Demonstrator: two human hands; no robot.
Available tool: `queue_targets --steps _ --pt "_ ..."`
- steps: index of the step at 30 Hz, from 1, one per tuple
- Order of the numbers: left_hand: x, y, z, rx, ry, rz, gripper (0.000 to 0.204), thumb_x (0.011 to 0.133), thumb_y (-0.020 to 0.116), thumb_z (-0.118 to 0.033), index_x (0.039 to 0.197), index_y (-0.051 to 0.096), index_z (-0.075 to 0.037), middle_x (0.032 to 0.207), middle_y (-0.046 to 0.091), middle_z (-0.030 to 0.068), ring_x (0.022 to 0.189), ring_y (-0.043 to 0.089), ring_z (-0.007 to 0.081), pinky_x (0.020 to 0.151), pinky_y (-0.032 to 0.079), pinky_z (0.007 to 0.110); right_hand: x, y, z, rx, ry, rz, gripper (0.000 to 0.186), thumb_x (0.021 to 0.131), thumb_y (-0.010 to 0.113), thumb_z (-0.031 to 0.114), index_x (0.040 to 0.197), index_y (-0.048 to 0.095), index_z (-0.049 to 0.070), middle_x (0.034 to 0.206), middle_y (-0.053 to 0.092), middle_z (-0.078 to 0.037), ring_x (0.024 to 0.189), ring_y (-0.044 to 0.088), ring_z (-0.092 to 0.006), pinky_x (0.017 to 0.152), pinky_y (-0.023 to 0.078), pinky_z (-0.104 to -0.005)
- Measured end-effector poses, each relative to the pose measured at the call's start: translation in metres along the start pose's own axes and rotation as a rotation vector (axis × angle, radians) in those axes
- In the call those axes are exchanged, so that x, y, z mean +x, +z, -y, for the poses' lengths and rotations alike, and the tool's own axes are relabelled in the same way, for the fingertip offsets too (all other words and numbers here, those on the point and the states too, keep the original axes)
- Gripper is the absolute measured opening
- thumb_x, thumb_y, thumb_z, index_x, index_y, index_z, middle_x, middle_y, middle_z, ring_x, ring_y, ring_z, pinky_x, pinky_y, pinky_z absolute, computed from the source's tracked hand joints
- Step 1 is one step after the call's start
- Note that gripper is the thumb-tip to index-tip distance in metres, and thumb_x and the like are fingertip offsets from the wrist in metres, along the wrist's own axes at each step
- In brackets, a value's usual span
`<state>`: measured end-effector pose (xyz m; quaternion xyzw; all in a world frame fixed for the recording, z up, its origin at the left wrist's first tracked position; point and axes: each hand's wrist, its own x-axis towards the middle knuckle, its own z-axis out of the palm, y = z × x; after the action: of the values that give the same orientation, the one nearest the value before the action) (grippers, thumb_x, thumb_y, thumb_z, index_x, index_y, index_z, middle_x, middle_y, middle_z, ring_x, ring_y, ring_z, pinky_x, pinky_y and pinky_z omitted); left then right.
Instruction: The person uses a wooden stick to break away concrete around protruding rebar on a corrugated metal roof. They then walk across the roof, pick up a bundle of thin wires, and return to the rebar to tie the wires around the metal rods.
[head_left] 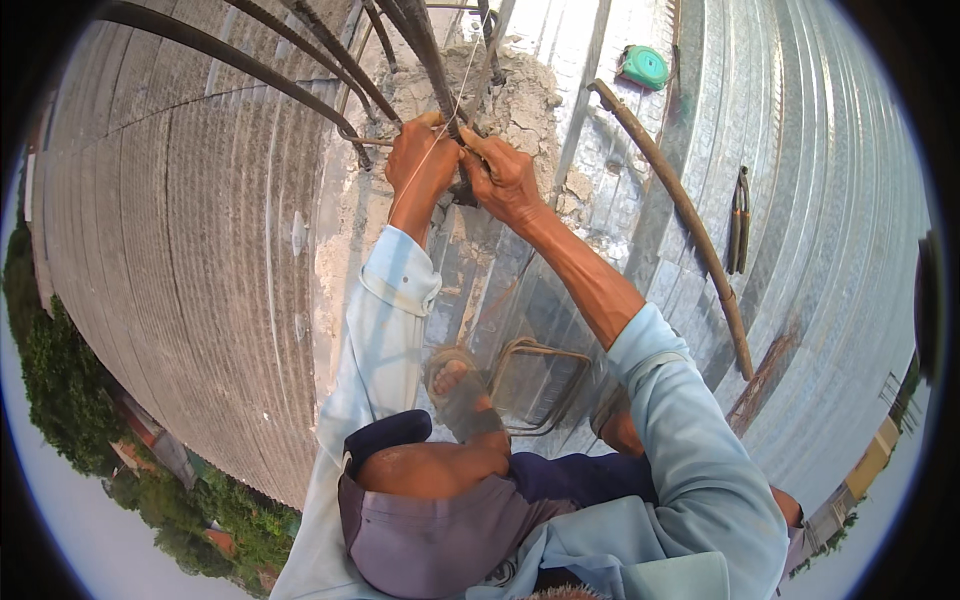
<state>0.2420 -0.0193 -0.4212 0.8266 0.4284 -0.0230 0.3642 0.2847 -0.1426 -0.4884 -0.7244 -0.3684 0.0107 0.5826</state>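
Note:
Both hands meet at the foot of a dark, ribbed steel reinforcing bar (432, 70) that rises from rough concrete. My left hand (420, 168) is closed against the bar's left side, its fingertips mostly hidden. From the right, my right hand (503, 178) pinches close to the same bar, thumb and fingers pressed together. Whatever small thing the fingers hold is too hidden to name. A thin pale string (466, 82) slants down past the bar and crosses over my left hand. Beside that hand, a thin rusty rod (372, 142) sticks out to the left.
More bent bars (250, 68) lean out to the upper left from the broken concrete (525, 95). On the ribbed metal sheet to the right lie a green tape measure (643, 67), a long curved rod (690, 215) and dark-handled pliers (739, 222). A bent metal frame (540, 385) lies by my feet.

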Motion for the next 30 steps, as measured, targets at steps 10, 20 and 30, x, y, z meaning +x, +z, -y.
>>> queue_targets --steps 10,20,30 --pt "-0.01 0.008 0.015 -0.084 0.081 -0.153 0.027 0.093 0.058 -0.023 0.114 0.066 -0.007 0.102 0.071 0.0186 0.097 0.067 0.0367 0.083 0.05 0.045 -0.002 -0.003 -0.003 -0.17 -0.172 0.049 0.034 0.08 0.073 0.004 0.114 0.064 0.004 0.074 0.062 -0.009 0.057 0.063 -0.0248 0.049 0.05 -0.0359" --pt "-0.042 0.02 0.035 0.017 0.493 -0.482 0.018 0.093 0.064 -0.019 0.1 0.071 -0.005 0.098 0.071 0.015 0.09 0.07 0.029 0.076 0.054 0.037 -0.006 -0.002 -0.002 -0.104 -0.055 0.023 0.031 0.084 0.073 0.006 0.113 0.065 0.004 0.078 0.066 -0.012 0.061 0.066 -0.0233 0.052 0.051 -0.0334" --pt "-0.053 0.032 0.016 -0.264 0.361 -0.415 0.018 0.09 0.063 -0.011 0.101 0.071 0.002 0.091 0.069 0.0151 0.081 0.066 0.0281 0.075 0.052 0.036 -0.024 0.013 0.014 0.196 0.249 -0.059 0.036 0.09 0.067 0.012 0.122 0.053 0.003 0.091 0.071 -0.019 0.08 0.072 -0.0292 0.068 0.055 -0.0352"
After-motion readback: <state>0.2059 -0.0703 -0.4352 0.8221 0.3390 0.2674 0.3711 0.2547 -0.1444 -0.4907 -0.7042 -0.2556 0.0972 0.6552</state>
